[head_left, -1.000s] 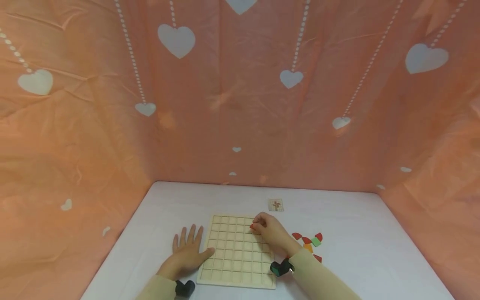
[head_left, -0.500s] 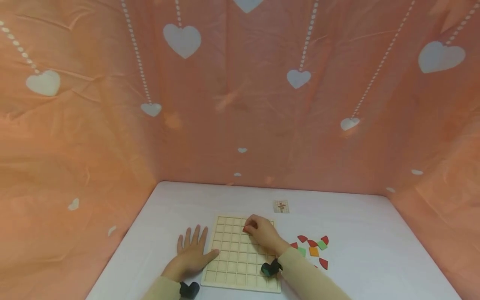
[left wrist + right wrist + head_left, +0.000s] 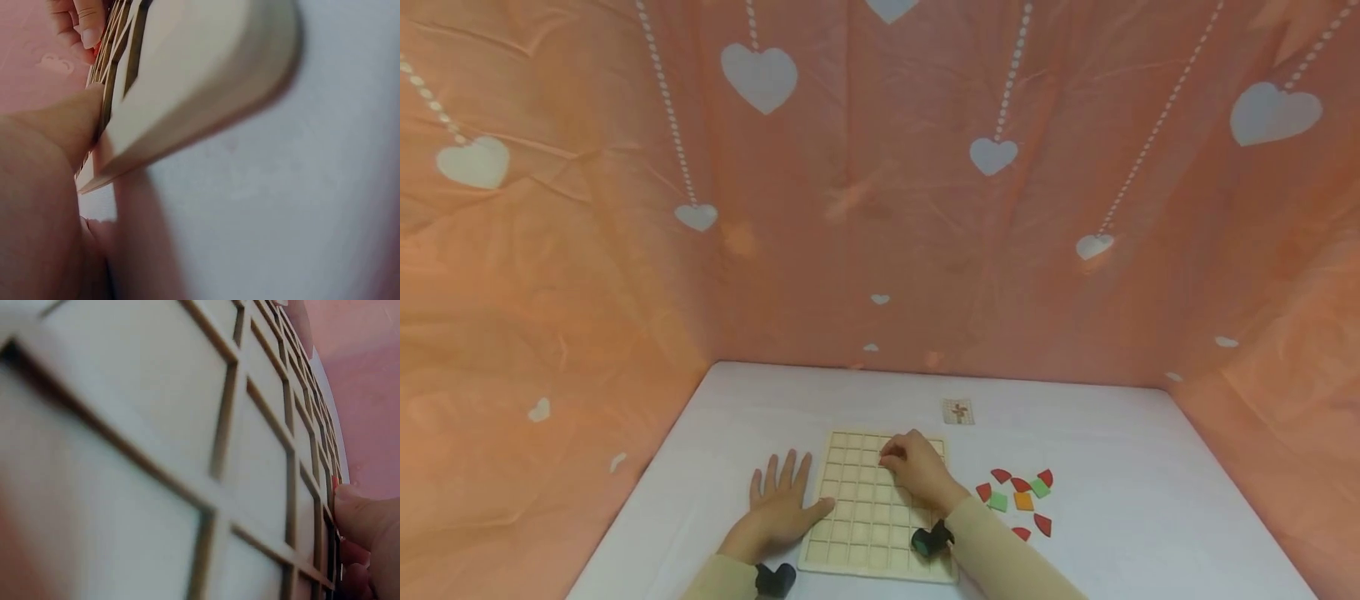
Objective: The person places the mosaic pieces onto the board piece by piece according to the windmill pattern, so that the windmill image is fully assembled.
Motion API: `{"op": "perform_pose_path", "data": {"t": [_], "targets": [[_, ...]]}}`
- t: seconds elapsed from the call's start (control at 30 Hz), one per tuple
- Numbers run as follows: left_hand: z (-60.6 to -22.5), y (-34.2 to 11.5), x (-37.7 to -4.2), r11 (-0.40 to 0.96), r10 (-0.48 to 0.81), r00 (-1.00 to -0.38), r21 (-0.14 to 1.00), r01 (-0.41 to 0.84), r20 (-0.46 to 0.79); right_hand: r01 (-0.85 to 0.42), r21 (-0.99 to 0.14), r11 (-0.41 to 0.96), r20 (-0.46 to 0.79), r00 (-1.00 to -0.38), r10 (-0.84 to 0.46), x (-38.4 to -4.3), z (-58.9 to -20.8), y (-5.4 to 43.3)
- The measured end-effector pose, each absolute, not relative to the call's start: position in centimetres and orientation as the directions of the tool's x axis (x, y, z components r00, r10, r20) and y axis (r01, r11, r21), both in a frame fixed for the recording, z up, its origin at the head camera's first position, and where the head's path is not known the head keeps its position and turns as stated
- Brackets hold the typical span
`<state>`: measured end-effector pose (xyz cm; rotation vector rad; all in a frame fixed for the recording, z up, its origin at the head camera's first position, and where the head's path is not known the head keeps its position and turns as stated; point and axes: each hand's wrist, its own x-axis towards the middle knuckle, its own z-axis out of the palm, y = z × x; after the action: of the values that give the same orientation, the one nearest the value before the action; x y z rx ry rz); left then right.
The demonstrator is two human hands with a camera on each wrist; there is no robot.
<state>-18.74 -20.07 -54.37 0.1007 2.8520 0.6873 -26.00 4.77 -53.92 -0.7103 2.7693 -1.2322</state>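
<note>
A pale wooden board [image 3: 861,532] divided into square cells lies on the white table. My right hand [image 3: 921,473] is over its far part, thumb and fingertips pinching a small red piece [image 3: 334,482]. Most of that piece is hidden by the fingers, so its full shape does not show. My left hand [image 3: 778,510] lies with fingers spread on the table to the left of the board, and its thumb rests on the board's left edge. In the left wrist view, the thumb [image 3: 75,122] crosses onto the grid.
Right of the board lie several loose pieces: red quarter-round ones [image 3: 1042,524], green squares [image 3: 997,502] and an orange square [image 3: 1023,502]. A small card [image 3: 958,412] with a printed grid pattern sits behind the board. An orange-pink curtain [image 3: 880,233] with hearts surrounds the table.
My right hand has moved left across the far part of the board with the red piece. More of the loose pieces are uncovered. My left hand stays by the board's edge.
</note>
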Motion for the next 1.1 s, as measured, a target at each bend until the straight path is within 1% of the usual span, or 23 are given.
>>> {"op": "perform_pose_path", "data": {"t": [0.2,0.33,0.5,0.63,0.77,0.87,1.0,1.1], "targets": [[-54.1,-19.9,-18.7,0.889,0.115,-0.977,0.457,0.022,-0.177,-0.429,-0.697,0.574,0.196,-0.884,-0.424,-25.4,-53.9,5.0],[-53.7,-20.0,-18.6,0.888,0.111,-0.975,0.459,0.010,-0.195,-0.449,-0.660,0.602,0.198,-0.877,-0.438,-25.3,-53.8,5.0],[-53.8,-20.1,-18.5,0.889,0.112,-0.974,0.458,0.010,-0.196,-0.459,-0.595,0.660,0.167,-0.873,-0.457,-25.1,-53.5,5.1],[-53.9,-20.1,-18.5,0.888,0.117,-0.973,0.460,0.013,-0.198,-0.450,-0.600,0.661,0.136,-0.872,-0.470,-24.9,-52.6,5.9],[-53.8,-20.1,-18.6,0.892,0.113,-0.972,0.453,0.008,-0.205,-0.387,-0.665,0.639,0.104,-0.895,-0.433,-24.8,-51.6,8.0],[-53.8,-20.2,-18.6,0.891,0.113,-0.973,0.455,0.009,-0.201,-0.308,-0.695,0.649,0.077,-0.930,-0.359,-24.6,-50.9,10.2],[-53.8,-20.2,-18.5,0.887,0.119,-0.973,0.462,0.015,-0.198,-0.213,-0.699,0.683,0.056,-0.968,-0.245,-24.2,-50.3,13.4],[-53.8,-20.2,-18.5,0.887,0.122,-0.973,0.461,0.017,-0.198,-0.156,-0.697,0.700,0.032,-0.982,-0.188,-23.8,-50.3,15.8]]}}
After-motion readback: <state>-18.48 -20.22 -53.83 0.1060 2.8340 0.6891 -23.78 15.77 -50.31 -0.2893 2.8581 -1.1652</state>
